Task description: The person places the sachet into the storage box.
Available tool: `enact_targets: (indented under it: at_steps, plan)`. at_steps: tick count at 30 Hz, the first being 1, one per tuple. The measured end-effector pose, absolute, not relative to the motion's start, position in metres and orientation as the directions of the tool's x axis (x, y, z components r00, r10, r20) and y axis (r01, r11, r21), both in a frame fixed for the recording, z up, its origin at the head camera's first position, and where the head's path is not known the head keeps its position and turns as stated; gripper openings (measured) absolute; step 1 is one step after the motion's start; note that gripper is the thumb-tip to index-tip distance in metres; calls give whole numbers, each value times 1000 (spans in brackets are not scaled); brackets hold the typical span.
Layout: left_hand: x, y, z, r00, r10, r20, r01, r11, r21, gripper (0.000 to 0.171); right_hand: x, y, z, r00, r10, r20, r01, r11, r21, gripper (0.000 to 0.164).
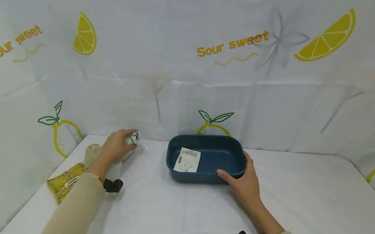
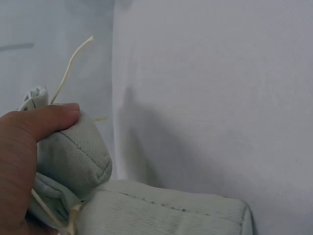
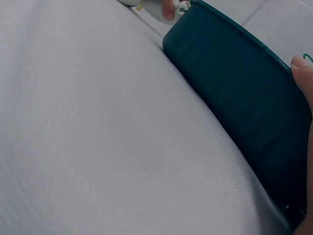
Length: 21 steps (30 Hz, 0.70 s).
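Observation:
My left hand (image 1: 116, 146) grips a small pale grey-green cloth pouch (image 2: 78, 152), thumb laid across its top; the other fingers are mostly hidden. A thin cream cord (image 2: 68, 68) sticks up from the pouch. Another pale cloth pouch (image 2: 161, 210) lies just below it, touching it. At the right end of a dark blue rectangular bin (image 1: 203, 179), my right hand (image 1: 248, 184) holds the wall, with its thumb (image 3: 301, 68) over the rim. Inside the bin leans a white printed packet (image 1: 188, 160).
A yellow patterned pouch (image 1: 64, 183) with a white label lies near the table's left edge. Beside it, partly behind my left wrist, is a round beige thing (image 1: 91, 154). A white lemon-print sheet (image 1: 176, 49) hangs behind the white-covered table (image 1: 171, 221).

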<state>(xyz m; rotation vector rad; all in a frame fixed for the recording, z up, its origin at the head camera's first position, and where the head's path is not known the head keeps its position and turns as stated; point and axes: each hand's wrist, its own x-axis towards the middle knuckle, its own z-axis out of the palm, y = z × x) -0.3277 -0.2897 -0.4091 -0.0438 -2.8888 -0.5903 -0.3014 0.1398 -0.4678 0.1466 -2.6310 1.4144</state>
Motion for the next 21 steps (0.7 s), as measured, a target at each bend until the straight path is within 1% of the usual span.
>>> enact_targets:
  at_steps: [5,14,21]
  plan:
    - [-325,-283,-397,-974,-27,226,73,902,425,59,-301,140,-468,-983,-15,180,-158,552,-818,112]
    - [-316,-269,-378,-959,-1,283,128,891,436,56,-301,140,-466,-982,-21,188,-168,553,-816,112]
    - [-304,-247,-363,-942,31,334,187,874,449,53,-299,140,-465,-983,-18,184,-163,555,-816,112]
